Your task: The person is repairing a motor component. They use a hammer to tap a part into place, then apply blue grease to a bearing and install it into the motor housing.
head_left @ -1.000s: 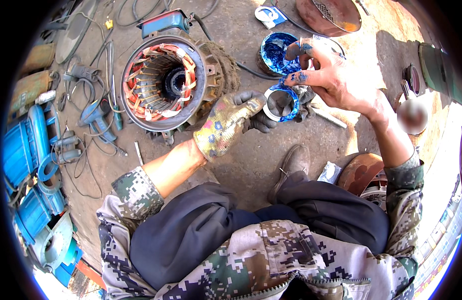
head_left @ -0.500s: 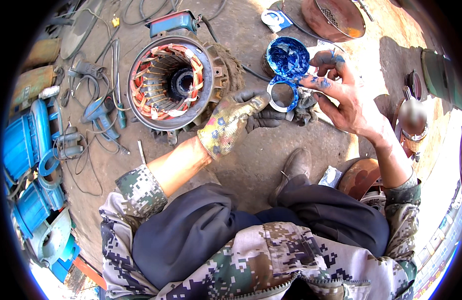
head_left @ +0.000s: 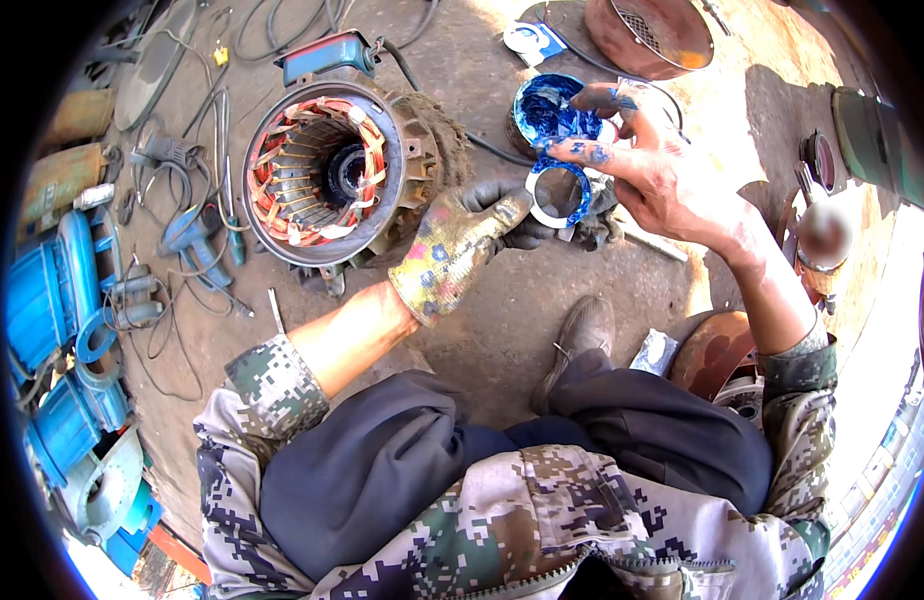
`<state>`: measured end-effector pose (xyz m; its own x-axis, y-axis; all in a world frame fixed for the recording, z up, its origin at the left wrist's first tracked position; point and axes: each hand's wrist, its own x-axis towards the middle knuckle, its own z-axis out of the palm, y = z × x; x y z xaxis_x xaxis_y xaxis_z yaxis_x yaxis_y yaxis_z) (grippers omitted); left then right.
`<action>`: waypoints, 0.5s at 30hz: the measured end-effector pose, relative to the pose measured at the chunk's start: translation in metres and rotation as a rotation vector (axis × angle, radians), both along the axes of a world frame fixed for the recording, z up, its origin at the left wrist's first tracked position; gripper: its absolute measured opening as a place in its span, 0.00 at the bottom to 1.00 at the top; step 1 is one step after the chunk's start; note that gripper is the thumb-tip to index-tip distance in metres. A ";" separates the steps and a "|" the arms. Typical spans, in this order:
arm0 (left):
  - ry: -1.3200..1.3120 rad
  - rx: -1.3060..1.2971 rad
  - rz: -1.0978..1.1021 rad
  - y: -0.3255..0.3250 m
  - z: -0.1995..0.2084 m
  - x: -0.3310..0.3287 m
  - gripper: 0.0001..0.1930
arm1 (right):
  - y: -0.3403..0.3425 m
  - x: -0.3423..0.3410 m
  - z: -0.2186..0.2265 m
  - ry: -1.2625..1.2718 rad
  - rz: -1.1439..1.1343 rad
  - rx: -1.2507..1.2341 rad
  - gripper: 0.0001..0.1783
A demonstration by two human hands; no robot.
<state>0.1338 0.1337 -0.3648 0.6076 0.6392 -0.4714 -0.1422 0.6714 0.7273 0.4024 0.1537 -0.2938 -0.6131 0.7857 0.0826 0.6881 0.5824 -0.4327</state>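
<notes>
My left hand [head_left: 454, 238], in a stained, paint-spotted glove with dark fingers, grips a metal ring [head_left: 584, 203] by its left side. Blue grease coats the ring's top and right edge; its lower left is bare metal. My right hand [head_left: 672, 188] is bare, its fingers apart and smeared blue. One fingertip lies at the ring's greasy top edge, and the fingers above it reach over the tin [head_left: 517, 128]. Thick blue grease [head_left: 545, 100] lines that round tin, just beyond the ring. A dark, crumpled rag [head_left: 599, 228] is behind the ring.
Left of the ring lies an electric motor housing [head_left: 414, 150] with exposed windings, its bore facing me. Blue pump bodies [head_left: 40, 300], a blue power tool [head_left: 194, 240] and cables lie farther left. A rusty round pan [head_left: 647, 40] sits at the far right, and a shoe [head_left: 585, 335] below the hands.
My right hand has shifted left, bringing its fingers over the tin and to the ring's top edge. The left hand keeps its grip on the ring. The whole view has moved slightly.
</notes>
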 end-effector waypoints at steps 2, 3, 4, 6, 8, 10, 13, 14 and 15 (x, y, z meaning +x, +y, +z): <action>0.020 0.012 -0.011 0.000 0.005 0.000 0.17 | 0.005 -0.001 0.001 -0.075 0.051 0.018 0.37; 0.033 0.016 -0.013 0.000 0.006 -0.001 0.17 | 0.005 -0.002 -0.001 -0.102 0.058 0.023 0.37; 0.036 0.013 -0.007 -0.001 0.005 -0.002 0.17 | 0.005 -0.003 -0.003 -0.128 0.066 0.029 0.37; 0.037 0.005 0.005 -0.002 0.004 -0.002 0.17 | 0.003 0.003 -0.005 -0.123 0.057 0.040 0.37; 0.022 -0.057 0.045 -0.002 0.004 0.002 0.17 | -0.001 0.010 -0.007 -0.114 0.038 0.024 0.37; -0.010 -0.097 0.079 -0.002 0.002 0.001 0.16 | -0.009 0.013 -0.010 -0.088 0.012 -0.016 0.37; -0.107 -0.147 0.124 0.000 -0.005 0.000 0.16 | -0.019 0.017 -0.015 -0.047 -0.031 -0.059 0.37; -0.148 -0.176 0.145 -0.001 -0.007 0.001 0.16 | -0.022 0.017 -0.012 -0.030 -0.037 -0.073 0.36; -0.186 -0.205 0.171 -0.001 -0.008 0.000 0.16 | -0.024 0.016 -0.011 -0.011 -0.038 -0.088 0.36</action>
